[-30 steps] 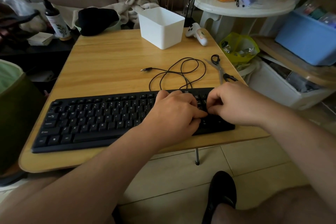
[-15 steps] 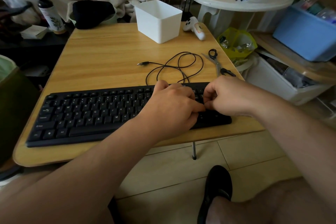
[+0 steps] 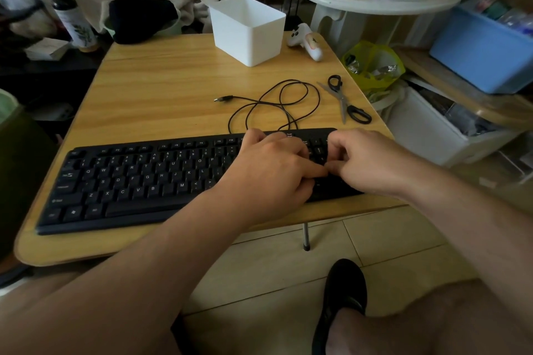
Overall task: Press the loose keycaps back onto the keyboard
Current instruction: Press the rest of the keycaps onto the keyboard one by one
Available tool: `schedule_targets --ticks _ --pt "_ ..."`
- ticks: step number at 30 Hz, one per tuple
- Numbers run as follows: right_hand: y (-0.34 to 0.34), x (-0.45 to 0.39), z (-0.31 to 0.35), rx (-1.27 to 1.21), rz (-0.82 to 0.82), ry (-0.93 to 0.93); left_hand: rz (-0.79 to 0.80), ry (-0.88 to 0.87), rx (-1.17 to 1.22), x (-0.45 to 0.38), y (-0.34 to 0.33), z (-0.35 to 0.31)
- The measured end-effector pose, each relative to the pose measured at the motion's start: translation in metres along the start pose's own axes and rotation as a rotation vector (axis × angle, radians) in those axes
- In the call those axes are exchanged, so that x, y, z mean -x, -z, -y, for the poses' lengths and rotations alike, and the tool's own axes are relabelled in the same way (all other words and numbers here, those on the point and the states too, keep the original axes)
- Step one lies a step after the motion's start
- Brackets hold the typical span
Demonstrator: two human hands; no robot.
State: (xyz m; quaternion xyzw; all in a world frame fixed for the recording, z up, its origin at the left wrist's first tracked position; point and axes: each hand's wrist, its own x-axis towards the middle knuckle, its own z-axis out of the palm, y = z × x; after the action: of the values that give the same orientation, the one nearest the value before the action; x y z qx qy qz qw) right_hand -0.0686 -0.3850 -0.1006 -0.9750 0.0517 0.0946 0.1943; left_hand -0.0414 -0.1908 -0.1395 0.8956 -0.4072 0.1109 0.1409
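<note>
Both my hands have barely shifted since a moment ago, still bunched over the right end of the black full-size keyboard (image 3: 138, 181), while my view has dipped so the whole scene sits slightly higher. That keyboard lies on a light wooden folding table (image 3: 161, 89) near its front edge, its long axis running left to right and tilted so its right end sits a little farther from me. My left hand (image 3: 269, 173) rests knuckles-up on the keys with its fingers bent down onto them; I cannot tell whether it holds a keycap. My right hand (image 3: 367, 161) is just beside it, thumbs nearly meeting, fingers curled tightly down over the number-pad area, and what they pinch is hidden. Behind the keyboard its thin black cable (image 3: 277, 106) loops loosely, the plug pointing left. Right of the cable lie black-handled scissors (image 3: 344, 101); farther back stand a white rectangular plastic bin (image 3: 248, 32) and a white game controller (image 3: 305, 40). Beyond the table is a beige sofa with crumpled cloth, and to the right a round white side table (image 3: 375, 0) and a blue plastic box (image 3: 484, 49). Pale tiles cover the floor below.
</note>
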Motion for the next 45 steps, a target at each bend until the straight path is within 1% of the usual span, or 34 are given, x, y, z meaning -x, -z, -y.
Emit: schedule_targets --ticks 7,14,17,24,27,31,34,41,45 --pt "-0.006 0.003 -0.004 -0.03 -0.05 0.001 -0.01 0.011 0.001 -0.003 -0.003 0.002" --pt "0.002 0.005 -0.019 -0.101 -0.011 0.137 0.013 0.014 0.014 -0.001 -0.002 0.002" --pt "0.001 0.006 -0.022 -0.124 -0.05 0.147 0.018 0.026 0.044 -0.001 -0.001 0.004" --pt "0.003 0.008 -0.016 -0.036 -0.071 0.224 0.017 0.015 0.057 0.0 -0.001 0.005" --pt "0.003 0.007 -0.016 -0.059 -0.055 0.21 0.024 0.011 0.052 0.0 0.001 0.005" --pt "-0.002 0.004 -0.016 -0.131 -0.09 0.138 0.037 0.009 0.065 0.0 0.001 0.006" --pt "-0.003 0.003 -0.014 -0.177 -0.083 0.089 0.049 0.021 0.08 -0.001 0.002 0.008" --pt "0.001 0.003 -0.015 -0.162 -0.027 0.091 0.055 0.027 0.114 0.001 0.002 0.011" --pt "0.0 0.004 -0.016 -0.195 -0.057 0.072 0.05 0.024 0.121 0.001 0.002 0.012"
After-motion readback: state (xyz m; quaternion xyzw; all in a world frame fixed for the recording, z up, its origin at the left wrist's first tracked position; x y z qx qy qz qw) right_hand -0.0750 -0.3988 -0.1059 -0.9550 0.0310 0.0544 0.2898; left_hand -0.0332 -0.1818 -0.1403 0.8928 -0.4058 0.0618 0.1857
